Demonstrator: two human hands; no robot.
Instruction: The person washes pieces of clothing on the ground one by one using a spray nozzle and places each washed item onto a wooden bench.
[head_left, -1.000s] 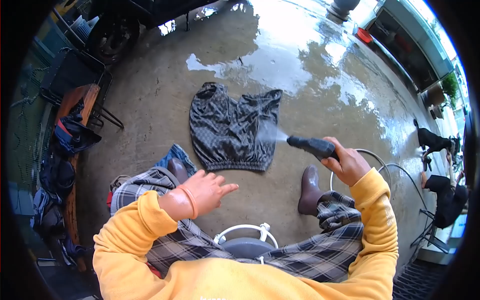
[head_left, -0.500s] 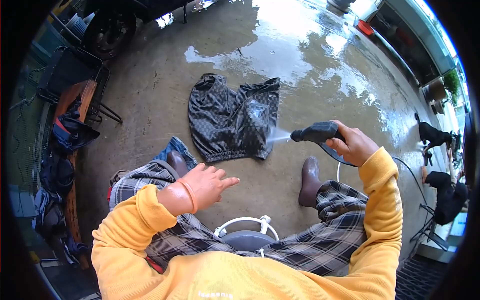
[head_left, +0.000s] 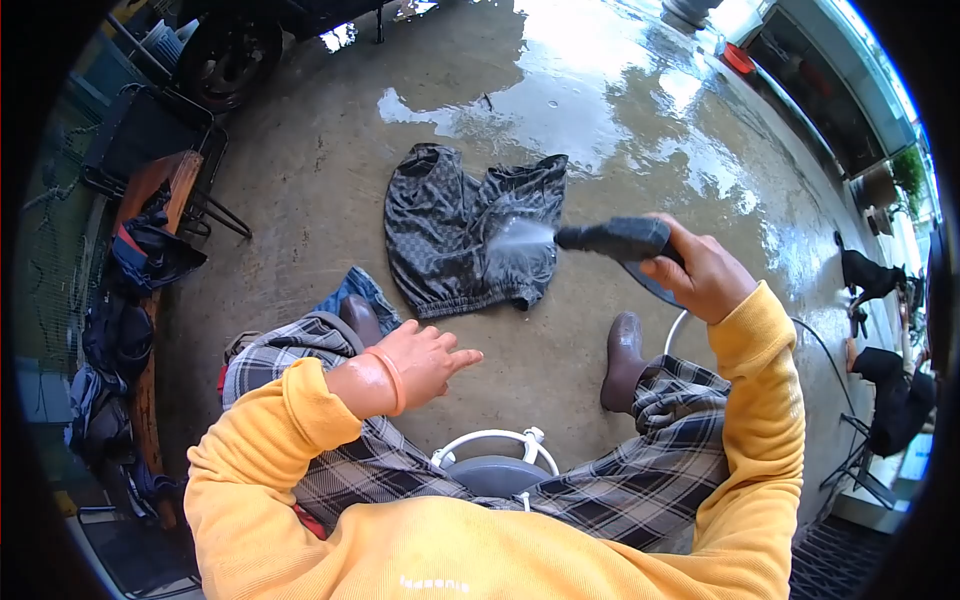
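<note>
A pair of dark checkered shorts (head_left: 440,230) lies spread on the wet concrete floor, waistband toward me. My right hand (head_left: 700,268) is wrapped round a black spray gun (head_left: 615,238), its nozzle pointing left. White spray (head_left: 522,234) leaves the nozzle and strikes the right leg of the shorts. Below the gun hangs a hose (head_left: 672,332), partly hidden by my hand and sleeve. My left hand (head_left: 425,362), with an orange band at the wrist, hovers over my left knee, fingers apart and holding nothing.
Blue denim cloth (head_left: 362,290) lies by my left boot. A wooden bench (head_left: 160,215) with dark clothes stands at left, near a wheel (head_left: 228,62). At right are a black dog (head_left: 868,275) and another person (head_left: 895,400). Puddles cover the far floor.
My right hand has raised the spray gun slightly and turned it more level, shifting the spray left and up over the shorts. My left hand stays nearly still.
</note>
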